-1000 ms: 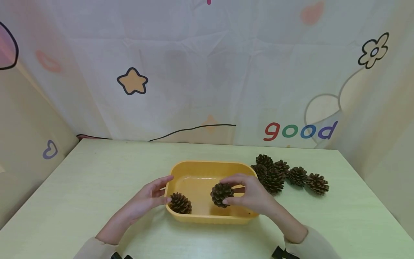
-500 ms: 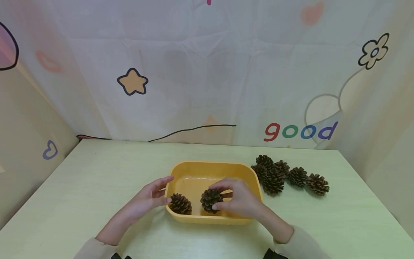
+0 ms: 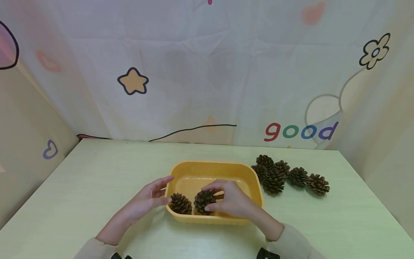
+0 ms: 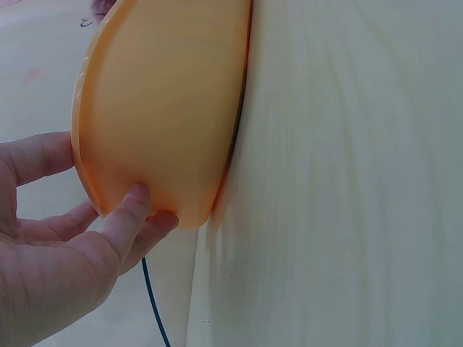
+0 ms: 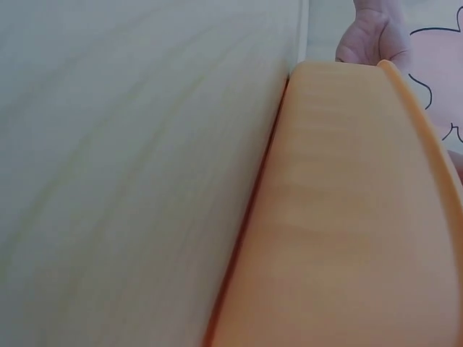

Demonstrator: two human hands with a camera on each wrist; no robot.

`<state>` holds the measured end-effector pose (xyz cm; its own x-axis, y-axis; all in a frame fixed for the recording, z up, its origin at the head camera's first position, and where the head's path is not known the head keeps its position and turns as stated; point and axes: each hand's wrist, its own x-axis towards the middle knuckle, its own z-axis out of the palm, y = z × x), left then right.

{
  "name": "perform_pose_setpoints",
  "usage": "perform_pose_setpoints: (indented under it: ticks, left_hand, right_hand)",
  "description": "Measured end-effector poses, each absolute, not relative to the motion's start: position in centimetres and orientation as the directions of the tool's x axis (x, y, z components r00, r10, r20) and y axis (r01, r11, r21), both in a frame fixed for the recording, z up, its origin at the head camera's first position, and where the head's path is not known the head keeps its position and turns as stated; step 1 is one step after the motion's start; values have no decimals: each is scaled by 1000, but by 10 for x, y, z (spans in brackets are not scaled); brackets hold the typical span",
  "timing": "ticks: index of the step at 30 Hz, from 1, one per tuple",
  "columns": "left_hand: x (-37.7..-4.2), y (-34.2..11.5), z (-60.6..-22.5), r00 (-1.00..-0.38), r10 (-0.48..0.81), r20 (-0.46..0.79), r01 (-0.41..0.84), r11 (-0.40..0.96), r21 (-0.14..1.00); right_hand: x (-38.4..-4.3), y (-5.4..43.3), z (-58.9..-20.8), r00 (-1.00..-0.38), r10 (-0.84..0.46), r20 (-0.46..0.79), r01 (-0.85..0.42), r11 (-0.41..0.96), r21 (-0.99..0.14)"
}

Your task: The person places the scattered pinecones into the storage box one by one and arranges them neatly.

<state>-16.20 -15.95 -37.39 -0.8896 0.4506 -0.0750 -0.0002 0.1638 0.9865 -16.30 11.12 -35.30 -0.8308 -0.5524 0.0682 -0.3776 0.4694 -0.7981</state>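
A yellow plastic tub (image 3: 226,220) stands on the table in the head view. My left hand (image 3: 152,196) holds its left end; in the left wrist view, fingertips (image 4: 137,195) press the outer wall while another digit reaches the rim. Inside the tub, my right hand (image 3: 228,198) pinches a brown pine cone (image 3: 203,203) between thumb and fingers, low near the front wall. Another pine cone (image 3: 180,204) lies in the front left corner, a small gap from the held one. The right wrist view shows mostly the tub's outer wall (image 5: 347,202), which hides the held cone.
Several pine cones (image 3: 273,180) lie in a cluster on the table just right of the tub, two of them (image 3: 317,184) trailing further right. A printed cloth (image 3: 194,72) hangs behind the pale table (image 3: 97,172).
My right hand has moved left and slightly toward me inside the tub, carrying the pine cone close to the one in the corner. The left hand has stayed on the tub.
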Motion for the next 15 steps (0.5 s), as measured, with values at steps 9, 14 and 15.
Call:
perform_pose_setpoints:
  ticks: [9,14,15]
  left_hand:
    - [-163,-159,-375,-881,470,-62,6,142,990]
    - [-163,-159,-375,-881,469,-65,2,142,990]
    - [-163,-159,-375,-881,469,-66,2,143,990]
  right_hand:
    - [-165,105,-352,-828,-561,21,-349,484,-803]
    - [-166,102,-352,-823,-568,-3,-336,491,-804]
    - [-166,102,-353,-822,-570,-4,-340,496,-799]
